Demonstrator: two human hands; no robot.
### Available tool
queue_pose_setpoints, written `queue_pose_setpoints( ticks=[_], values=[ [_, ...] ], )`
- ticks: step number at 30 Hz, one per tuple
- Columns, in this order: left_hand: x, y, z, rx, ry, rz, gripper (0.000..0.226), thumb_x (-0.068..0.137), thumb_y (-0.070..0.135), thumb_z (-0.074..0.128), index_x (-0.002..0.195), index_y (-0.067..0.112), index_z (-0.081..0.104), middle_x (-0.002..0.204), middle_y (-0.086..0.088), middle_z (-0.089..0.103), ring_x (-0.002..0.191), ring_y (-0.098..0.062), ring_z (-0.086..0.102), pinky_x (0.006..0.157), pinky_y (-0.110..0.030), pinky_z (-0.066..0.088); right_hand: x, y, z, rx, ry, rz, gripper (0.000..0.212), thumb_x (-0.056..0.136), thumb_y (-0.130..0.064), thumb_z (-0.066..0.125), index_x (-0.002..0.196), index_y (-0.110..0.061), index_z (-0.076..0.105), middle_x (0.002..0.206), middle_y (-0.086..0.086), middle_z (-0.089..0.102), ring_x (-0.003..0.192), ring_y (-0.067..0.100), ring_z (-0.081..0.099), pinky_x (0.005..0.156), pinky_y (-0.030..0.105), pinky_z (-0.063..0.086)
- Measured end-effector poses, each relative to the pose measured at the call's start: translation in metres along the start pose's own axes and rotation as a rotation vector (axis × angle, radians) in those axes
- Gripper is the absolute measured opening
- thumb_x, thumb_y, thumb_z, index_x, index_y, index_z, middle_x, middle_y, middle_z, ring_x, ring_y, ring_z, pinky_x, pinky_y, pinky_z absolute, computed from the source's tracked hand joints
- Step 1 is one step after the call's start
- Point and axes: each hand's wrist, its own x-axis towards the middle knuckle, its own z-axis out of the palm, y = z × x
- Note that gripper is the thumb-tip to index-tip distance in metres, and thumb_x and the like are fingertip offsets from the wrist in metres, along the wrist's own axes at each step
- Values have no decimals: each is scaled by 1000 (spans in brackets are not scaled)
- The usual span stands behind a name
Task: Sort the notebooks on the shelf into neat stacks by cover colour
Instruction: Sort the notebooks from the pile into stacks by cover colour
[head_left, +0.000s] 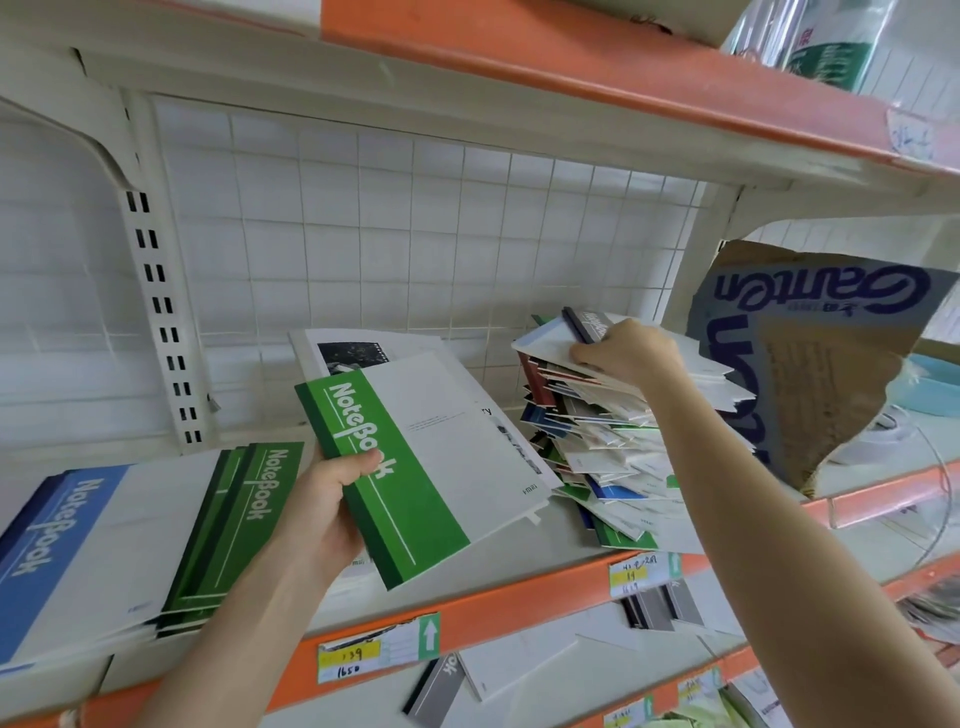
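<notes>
Gripping green notebook (410, 488) in left hand (324, 512), long axis slanting up-left, with green stack (244, 525) just left of that hand and nearer it; pinching top notebook (545, 340) of messy pile (602, 447) with right hand (626, 353), hands well apart.

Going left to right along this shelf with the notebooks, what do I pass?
Stack of blue-covered notebooks → stack of green-covered notebooks → green-and-white notebook held in the left hand → untidy heap of mixed notebooks gripped at the top by the right hand → torn brown cardboard box with blue lettering.
</notes>
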Motion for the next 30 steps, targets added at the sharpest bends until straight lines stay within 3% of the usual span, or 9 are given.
queue_pose_setpoints(
  ticks=[5,10,12,16,19,22,24,27,30],
  values=[
    [2,0,0,-5,-13,-8,43,89,3,46,132,10,50,102,-10,66,86,-28,64,66,-37,48,0,9,-10,-71,-60,-36,51,82,-60,51,104,-15,64,94,3,61,82,23,53,64,25,38],
    [1,0,1,2,-20,-8,44,88,3,47,131,12,51,109,-12,65,91,-30,64,68,-39,49,2,18,-13,-86,-23,7,36,89,-38,48,104,-10,64,97,8,64,78,26,53,52,24,33],
    [1,1,4,0,-27,-6,44,88,2,47,131,12,50,112,-13,65,92,-30,63,68,-39,48,3,20,-14,-83,-32,-1,40,88,-44,49,103,-10,64,95,8,65,74,23,53,51,23,34],
    [1,0,9,-1,-32,-10,44,89,2,46,131,12,50,106,-11,66,89,-29,63,67,-38,48,-3,17,-22,-111,-51,-15,46,82,-55,55,91,-9,56,73,3,55,59,15,46,49,22,32],
    [1,-2,12,1,-36,-3,45,89,2,46,132,13,49,104,-10,66,89,-29,63,68,-39,48,-10,10,-25,-235,-36,-93,45,87,-52,52,94,-7,52,80,4,54,70,21,49,60,26,34],
    [1,-2,13,3,-43,8,46,89,1,46,133,14,48,104,-9,65,89,-29,62,69,-40,48,-17,3,-25,-391,-14,-235,40,95,-38,42,112,-3,54,103,12,61,84,27,52,70,29,36],
    [0,-2,14,6,-47,5,46,89,1,46,133,14,48,106,-11,65,90,-30,62,69,-40,48,-19,2,-23,-408,3,-301,33,98,-24,36,114,0,52,109,15,61,84,29,52,71,31,36],
    [0,-3,14,-2,-53,10,45,90,0,45,133,13,48,105,-11,64,89,-30,62,69,-40,48,-21,9,-21,-350,107,-342,27,97,-10,37,122,0,43,106,18,60,86,34,54,67,32,35],
    [-1,-4,14,-3,-56,17,45,90,0,45,132,14,48,104,-10,65,90,-30,61,72,-41,48,-22,25,-15,-244,234,-318,40,94,2,37,134,-4,35,83,15,55,69,28,46,62,32,35]
  ],
)
